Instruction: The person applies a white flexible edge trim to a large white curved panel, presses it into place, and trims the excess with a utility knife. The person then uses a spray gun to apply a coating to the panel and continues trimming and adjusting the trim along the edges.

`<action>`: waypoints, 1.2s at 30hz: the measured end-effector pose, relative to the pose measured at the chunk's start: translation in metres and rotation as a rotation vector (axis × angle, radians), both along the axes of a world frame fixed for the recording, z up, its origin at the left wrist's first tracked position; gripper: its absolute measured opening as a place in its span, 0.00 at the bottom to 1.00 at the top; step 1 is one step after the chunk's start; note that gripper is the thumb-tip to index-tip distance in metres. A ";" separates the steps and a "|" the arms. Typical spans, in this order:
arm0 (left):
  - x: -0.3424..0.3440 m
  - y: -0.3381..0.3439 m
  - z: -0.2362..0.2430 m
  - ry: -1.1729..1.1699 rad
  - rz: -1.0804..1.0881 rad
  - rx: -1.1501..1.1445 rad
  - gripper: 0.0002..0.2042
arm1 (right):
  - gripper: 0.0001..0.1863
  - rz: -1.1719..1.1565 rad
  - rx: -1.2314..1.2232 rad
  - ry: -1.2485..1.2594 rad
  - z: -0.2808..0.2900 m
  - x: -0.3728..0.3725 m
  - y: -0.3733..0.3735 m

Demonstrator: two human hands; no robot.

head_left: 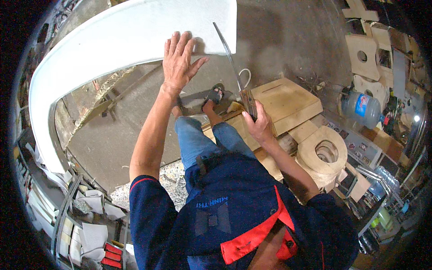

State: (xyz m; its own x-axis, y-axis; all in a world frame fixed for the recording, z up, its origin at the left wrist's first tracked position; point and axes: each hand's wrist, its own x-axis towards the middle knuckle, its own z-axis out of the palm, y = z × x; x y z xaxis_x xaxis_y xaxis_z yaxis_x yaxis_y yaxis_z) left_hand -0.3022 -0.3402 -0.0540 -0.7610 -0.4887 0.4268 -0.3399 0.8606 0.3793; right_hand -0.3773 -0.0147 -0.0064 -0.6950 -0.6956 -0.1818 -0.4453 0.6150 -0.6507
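My left hand (179, 63) lies with fingers spread on the near edge of a large curved white panel (108, 42), which looks padded or covered. In my right hand (261, 125) is a long knife; its dark wooden handle (248, 102) sits against my thumb and fingers. The thin blade (230, 58) points up and away, its tip above the right end of the panel. From this view I cannot tell whether the blade touches the panel.
At right stand a low wooden box (288, 103), a stack of wooden rings (321, 150), a big water bottle (360, 108) and cut wooden boards (362, 54). White offcuts (94, 238) fill a rack at lower left. My sandalled foot (216, 93) is on the concrete floor (121, 130).
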 end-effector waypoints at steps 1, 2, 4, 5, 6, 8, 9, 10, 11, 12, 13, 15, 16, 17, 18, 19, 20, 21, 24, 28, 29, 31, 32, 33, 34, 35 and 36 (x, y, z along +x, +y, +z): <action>-0.001 0.005 0.001 0.054 -0.001 0.036 0.30 | 0.27 0.012 0.020 0.025 0.000 0.000 0.001; -0.004 0.011 0.002 0.101 0.003 0.078 0.28 | 0.29 0.007 0.026 0.008 0.000 0.001 0.003; -0.011 0.025 0.003 0.157 0.015 0.129 0.24 | 0.33 0.020 0.043 -0.007 -0.001 0.000 0.004; -0.015 0.033 0.004 0.164 0.022 0.141 0.23 | 0.31 0.032 0.051 -0.002 -0.002 -0.001 0.005; -0.020 0.041 0.005 0.186 0.023 0.135 0.22 | 0.30 0.038 0.050 0.023 -0.004 -0.001 0.004; -0.030 0.053 0.006 0.198 0.057 0.163 0.21 | 0.28 0.036 0.058 0.055 -0.007 -0.003 0.002; -0.034 0.058 0.006 0.201 0.059 0.175 0.20 | 0.28 0.027 0.067 0.060 -0.009 -0.004 0.001; -0.038 0.063 0.008 0.198 0.068 0.189 0.20 | 0.28 0.032 0.058 0.072 -0.010 -0.004 0.000; -0.041 0.066 0.009 0.218 0.064 0.199 0.18 | 0.28 0.019 0.060 0.073 -0.011 -0.005 -0.001; -0.044 0.070 0.011 0.201 0.070 0.187 0.17 | 0.28 0.019 0.042 0.084 -0.011 -0.006 -0.001; -0.048 0.072 0.012 0.173 0.083 0.183 0.17 | 0.27 0.019 0.024 0.096 -0.009 -0.008 -0.001; -0.053 0.077 0.015 0.118 0.112 0.182 0.15 | 0.27 0.042 0.037 0.092 -0.006 -0.010 0.000; -0.057 0.079 0.016 0.117 0.129 0.193 0.15 | 0.27 0.049 0.030 0.107 -0.004 -0.012 0.000; -0.060 0.080 0.017 0.116 0.147 0.202 0.15 | 0.27 0.053 0.042 0.075 -0.002 -0.013 -0.001; -0.063 0.081 0.018 0.117 0.167 0.216 0.15 | 0.27 0.054 0.042 0.060 -0.001 -0.015 -0.002; -0.066 0.081 0.018 0.101 0.188 0.209 0.15 | 0.27 0.051 0.037 0.038 0.000 -0.017 -0.004; -0.069 0.082 0.018 0.085 0.210 0.205 0.14 | 0.27 0.061 0.042 0.056 -0.001 -0.019 -0.006; -0.072 0.082 0.018 0.071 0.233 0.201 0.14 | 0.27 0.067 0.040 0.069 -0.002 -0.021 -0.009; -0.078 0.083 0.018 0.052 0.270 0.202 0.13 | 0.27 0.062 0.022 0.051 -0.005 -0.028 -0.015; -0.081 0.085 0.021 0.056 0.299 0.195 0.11 | 0.27 0.084 0.075 0.090 0.002 -0.034 -0.011; -0.082 0.085 0.022 0.042 0.306 0.199 0.11 | 0.27 0.092 0.064 0.091 0.005 -0.035 -0.010; -0.083 0.085 0.024 0.017 0.317 0.210 0.11 | 0.27 0.085 0.018 0.113 0.008 -0.038 -0.012; -0.084 0.085 0.024 0.005 0.318 0.221 0.11 | 0.27 0.081 0.035 0.074 0.008 -0.040 -0.016; -0.085 0.086 0.025 -0.007 0.318 0.232 0.11 | 0.26 0.063 0.034 0.047 0.006 -0.043 -0.021; -0.086 0.087 0.026 0.002 0.321 0.240 0.11 | 0.26 0.063 0.030 0.025 0.002 -0.047 -0.028; -0.086 0.087 0.028 0.008 0.324 0.247 0.10 | 0.26 0.061 0.018 0.017 -0.002 -0.054 -0.034; -0.087 0.088 0.029 0.010 0.329 0.250 0.10 | 0.26 0.075 0.002 0.013 -0.005 -0.060 -0.039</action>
State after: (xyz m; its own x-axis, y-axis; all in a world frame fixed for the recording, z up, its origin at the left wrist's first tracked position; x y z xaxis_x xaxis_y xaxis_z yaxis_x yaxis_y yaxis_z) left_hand -0.3891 -0.2521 -0.0252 -0.5435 -0.7947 0.2705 -0.5765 0.5876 0.5678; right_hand -0.4376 -0.0535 -0.0115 -0.6436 -0.7452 -0.1743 -0.4985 0.5810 -0.6434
